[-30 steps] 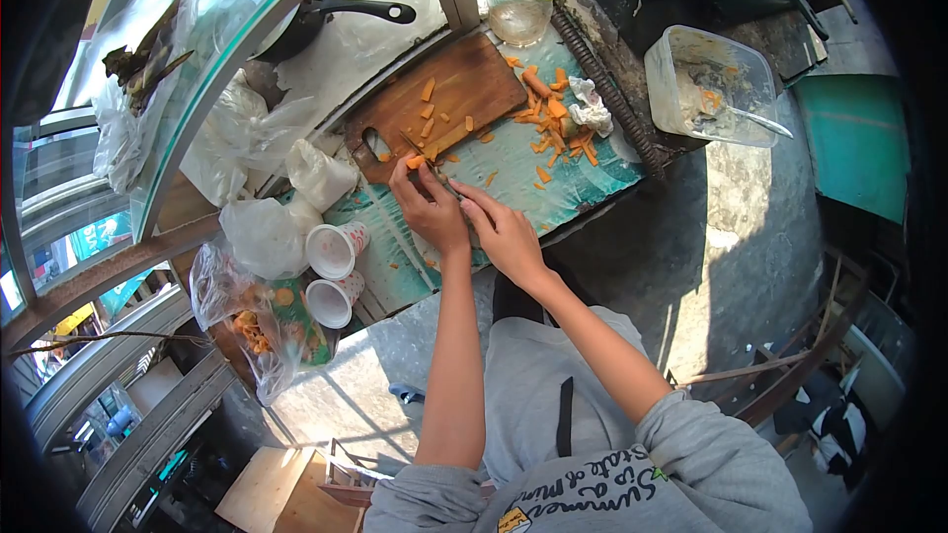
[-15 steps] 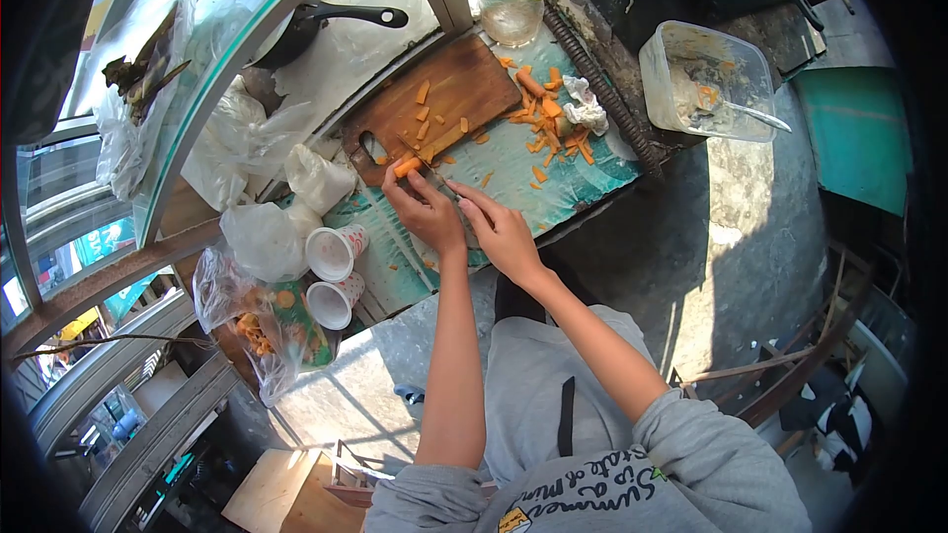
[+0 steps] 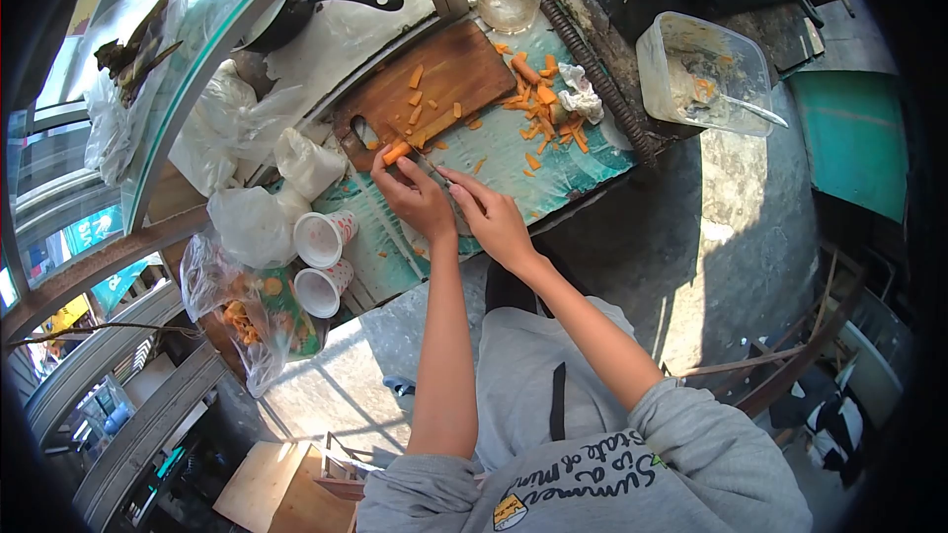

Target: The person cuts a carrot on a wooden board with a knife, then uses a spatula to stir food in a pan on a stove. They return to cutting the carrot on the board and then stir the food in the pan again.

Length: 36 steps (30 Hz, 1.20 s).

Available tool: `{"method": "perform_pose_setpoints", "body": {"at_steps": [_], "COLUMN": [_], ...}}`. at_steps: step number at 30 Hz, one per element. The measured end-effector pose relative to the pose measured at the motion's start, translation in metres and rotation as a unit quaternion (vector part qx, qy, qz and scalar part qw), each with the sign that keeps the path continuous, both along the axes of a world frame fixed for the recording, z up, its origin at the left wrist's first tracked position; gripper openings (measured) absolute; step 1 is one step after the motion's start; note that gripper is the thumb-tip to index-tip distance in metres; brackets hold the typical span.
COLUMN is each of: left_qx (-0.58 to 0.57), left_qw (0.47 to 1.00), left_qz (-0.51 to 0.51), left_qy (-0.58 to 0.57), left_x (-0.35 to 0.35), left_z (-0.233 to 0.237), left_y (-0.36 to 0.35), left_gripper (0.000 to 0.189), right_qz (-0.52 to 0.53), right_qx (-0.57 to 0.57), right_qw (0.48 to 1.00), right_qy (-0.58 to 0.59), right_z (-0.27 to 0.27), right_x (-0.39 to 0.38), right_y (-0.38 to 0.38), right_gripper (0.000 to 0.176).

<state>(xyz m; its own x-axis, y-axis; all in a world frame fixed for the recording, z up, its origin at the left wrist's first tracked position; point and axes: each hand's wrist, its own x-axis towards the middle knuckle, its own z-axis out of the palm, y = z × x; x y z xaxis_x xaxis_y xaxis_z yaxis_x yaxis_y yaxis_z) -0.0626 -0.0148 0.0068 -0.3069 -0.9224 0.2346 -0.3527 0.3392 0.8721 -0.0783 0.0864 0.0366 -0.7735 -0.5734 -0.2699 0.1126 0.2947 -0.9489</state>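
My left hand [image 3: 420, 202] is closed on a piece of carrot [image 3: 396, 153], whose orange end sticks out past the fingertips at the near edge of the wooden cutting board [image 3: 449, 79]. Close beside it, my right hand [image 3: 494, 224] grips a knife [image 3: 436, 172]; its handle is mostly covered by the fingers, and the blade points toward the carrot. Small orange carrot pieces [image 3: 416, 99] lie on the board. A heap of cut carrot [image 3: 538, 114] is spread on the green tabletop [image 3: 474, 178] to the right of the board, beside a crumpled white tissue [image 3: 581, 94].
Two stacked-looking paper cups [image 3: 321, 240] and white plastic bags [image 3: 259, 227] stand left of my hands. A bag of peelings [image 3: 245, 321] sits at the table's left end. A clear plastic tub [image 3: 706, 74] with a spoon is at the right; a large bottle [image 3: 509, 0] stands behind.
The whole view has shifted slightly, so everything sits a little further left and up. Both hands keep their hold on the carrot and the knife, close together as before.
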Motion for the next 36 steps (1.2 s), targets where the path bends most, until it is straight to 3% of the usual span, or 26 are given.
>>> {"method": "perform_pose_setpoints", "body": {"at_steps": [5, 12, 26, 36], "left_qx": [-0.005, -0.009, 0.043, 0.023], "left_qw": [0.999, 1.000, 0.999, 1.000], "left_qz": [0.005, 0.007, 0.012, 0.016], "left_qy": [0.043, 0.018, -0.018, 0.006], "left_x": [-0.001, 0.002, 0.002, 0.000], "left_z": [-0.006, -0.003, 0.007, 0.000], "left_y": [-0.001, 0.001, 0.001, 0.001], "left_gripper": [0.026, 0.024, 0.028, 0.025], "right_qz": [0.023, 0.012, -0.015, 0.009], "right_qx": [0.049, 0.038, -0.013, 0.021], "right_qw": [0.997, 0.996, 0.998, 0.997], "right_qy": [-0.059, -0.083, -0.066, -0.077], "right_z": [0.013, 0.009, -0.002, 0.003], "right_x": [-0.005, 0.000, 0.004, 0.001], "right_y": [0.001, 0.003, 0.003, 0.004], "right_gripper": [0.033, 0.033, 0.034, 0.035]}}
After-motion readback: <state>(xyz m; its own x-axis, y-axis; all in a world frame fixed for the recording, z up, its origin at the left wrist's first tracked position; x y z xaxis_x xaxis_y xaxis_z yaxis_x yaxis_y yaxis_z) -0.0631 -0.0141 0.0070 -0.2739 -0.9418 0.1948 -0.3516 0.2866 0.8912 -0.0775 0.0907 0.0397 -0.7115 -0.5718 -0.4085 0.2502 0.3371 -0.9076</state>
